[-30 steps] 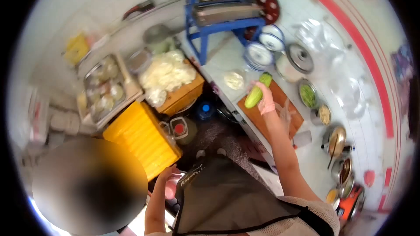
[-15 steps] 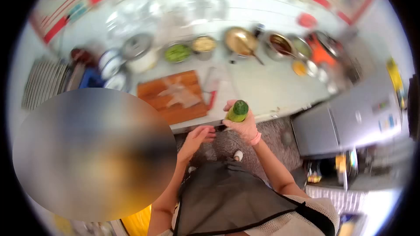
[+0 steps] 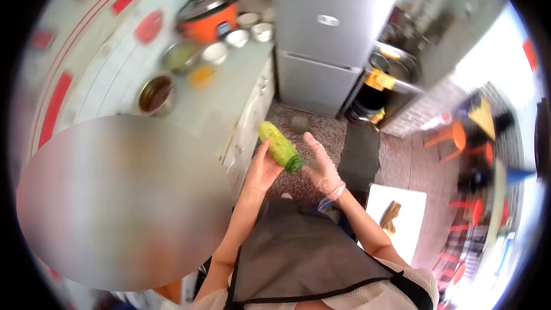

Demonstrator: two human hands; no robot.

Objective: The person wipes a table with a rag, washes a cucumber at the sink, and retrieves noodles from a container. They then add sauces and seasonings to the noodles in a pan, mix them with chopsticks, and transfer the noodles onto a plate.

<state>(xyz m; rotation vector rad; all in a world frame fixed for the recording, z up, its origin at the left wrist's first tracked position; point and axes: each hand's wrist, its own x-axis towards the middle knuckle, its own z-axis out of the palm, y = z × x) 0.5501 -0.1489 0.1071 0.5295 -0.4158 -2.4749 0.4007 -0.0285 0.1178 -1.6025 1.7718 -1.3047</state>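
Observation:
A thick cucumber [image 3: 279, 144], pale yellow-green with a dark green end, is held in front of my body above the floor. My left hand [image 3: 263, 170] is bare and closed around its lower side, the dark end pointing down to the right. To the right of it, my right hand [image 3: 322, 167] wears a clear plastic glove with a pink cuff. Its fingers are spread, and a small gap seems to separate them from the cucumber.
A counter [image 3: 215, 106] along the left bears an orange rice cooker [image 3: 209, 17], several white bowls [image 3: 236, 38] and a pot of dark sauce [image 3: 155, 96]. Ahead stands a grey fridge [image 3: 321, 34]. At right is a white table [image 3: 413, 206] with a brown item. A large blurred patch hides the lower left.
My view has turned right, from the counter with the cutting board toward the fridge. The cucumber has passed from my gloved right hand to my left, and my right hand has opened.

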